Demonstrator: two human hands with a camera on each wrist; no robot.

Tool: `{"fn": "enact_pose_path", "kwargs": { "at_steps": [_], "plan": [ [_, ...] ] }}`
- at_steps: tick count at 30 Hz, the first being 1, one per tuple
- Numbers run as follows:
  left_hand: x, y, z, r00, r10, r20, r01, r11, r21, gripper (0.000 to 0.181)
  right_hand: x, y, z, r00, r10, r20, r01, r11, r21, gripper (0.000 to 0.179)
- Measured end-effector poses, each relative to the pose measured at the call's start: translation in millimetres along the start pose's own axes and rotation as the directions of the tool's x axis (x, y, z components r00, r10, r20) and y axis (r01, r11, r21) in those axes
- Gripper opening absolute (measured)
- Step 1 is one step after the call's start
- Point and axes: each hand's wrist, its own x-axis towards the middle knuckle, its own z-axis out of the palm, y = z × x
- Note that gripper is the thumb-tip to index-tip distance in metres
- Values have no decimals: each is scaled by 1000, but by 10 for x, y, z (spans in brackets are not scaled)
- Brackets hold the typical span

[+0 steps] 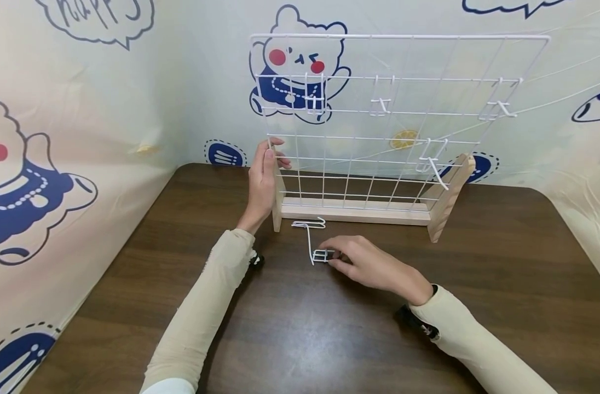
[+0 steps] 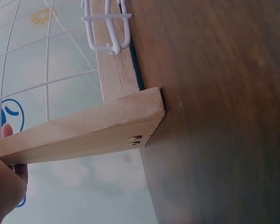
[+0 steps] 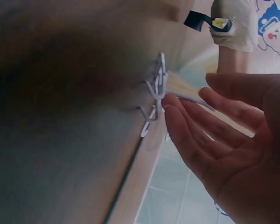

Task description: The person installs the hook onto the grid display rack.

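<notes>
A white wire grid rack (image 1: 349, 175) with wooden side posts and base stands at the back of the table. My left hand (image 1: 264, 180) grips its left wooden post (image 2: 84, 128), thumb in front and fingers behind. Two white wire hooks lie on the tabletop: one hook (image 1: 309, 224) close to the rack's base, the other hook (image 1: 321, 255) nearer me. Over the nearer one is my right hand (image 1: 371, 262), fingertips at its wire end. In the right wrist view the thumb is apart from the fingers (image 3: 177, 123), and a hook prong (image 3: 191, 99) runs between them.
Several white hooks (image 1: 380, 104) hang on the grid, one of them (image 1: 433, 161) low at the right. The right wooden post (image 1: 450, 197) rises from the brown table (image 1: 290, 339). A patterned cloth (image 1: 196, 82) hangs behind and at the sides.
</notes>
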Motion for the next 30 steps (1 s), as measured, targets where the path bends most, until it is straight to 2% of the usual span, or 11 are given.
{"fn": "enact_pose_path", "kwargs": {
  "at_steps": [7, 12, 15, 22, 29, 30],
  "plan": [
    [-14, 20, -20, 1000, -12, -3, 12, 1000, 14, 31, 6, 40, 33, 997, -15, -78, 17, 999, 30, 19],
    [-3, 19, -18, 1000, -11, 7, 11, 1000, 20, 31, -11, 40, -34, 981, -10, -191, 24, 997, 68, 8],
    [3, 15, -15, 1000, -6, 9, 6, 1000, 22, 30, -20, 37, -85, 972, 3, -234, 15, 997, 77, 12],
    [6, 11, -12, 1000, -10, 11, 10, 1000, 21, 31, -26, 42, -144, 970, 24, -240, -2, 996, 94, 33],
    [-1, -1, -18, 1000, -2, 13, 1, 1000, 26, 31, -30, 53, -161, 972, 62, -225, -23, 984, 175, 25],
    [0, -51, -25, 1000, 3, 12, -3, 1000, 29, 31, -29, 54, -163, 972, 76, -222, -31, 980, 198, 23]
  ]
}}
